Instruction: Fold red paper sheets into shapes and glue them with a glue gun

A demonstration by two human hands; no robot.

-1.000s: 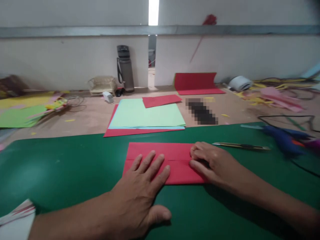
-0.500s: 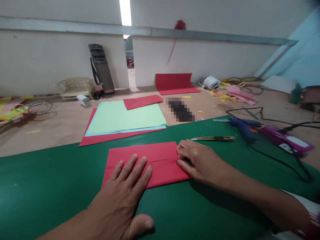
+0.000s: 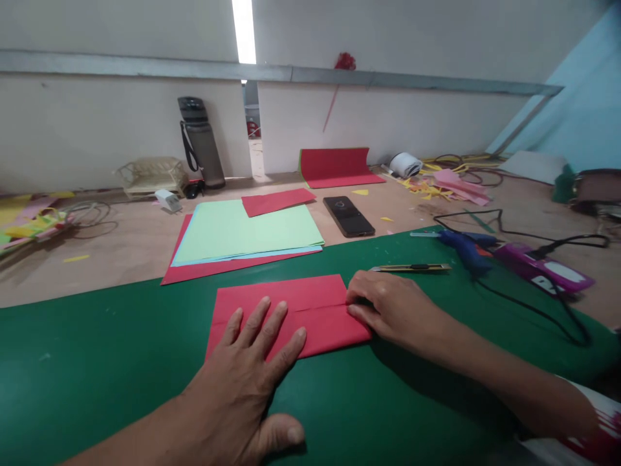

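Note:
A folded sheet of red paper (image 3: 320,327) lies flat on the green mat (image 3: 121,362), its two folded edges meeting in a line along the middle. My left hand (image 3: 257,362) rests spread on the paper's left part, thumb out over the mat. At the paper's right end, my right hand (image 3: 392,307) has thumb and fingers pinched on the edge by the middle line; the fingertips are partly hidden. Just beyond my right hand lies a utility knife (image 3: 412,268) with its blade out.
Behind the mat are a stack of green paper (image 3: 242,230), a phone (image 3: 348,216), a red sheet (image 3: 339,167) leaning at the wall and a dark bottle (image 3: 206,149). On the right, a blue glue gun (image 3: 463,249) and a purple power strip (image 3: 543,268) trail black cords.
The view has shifted slightly. Both hands stay on the red paper, with the left index finger a little further out to the right. The right hand keeps its pinch at the right edge.

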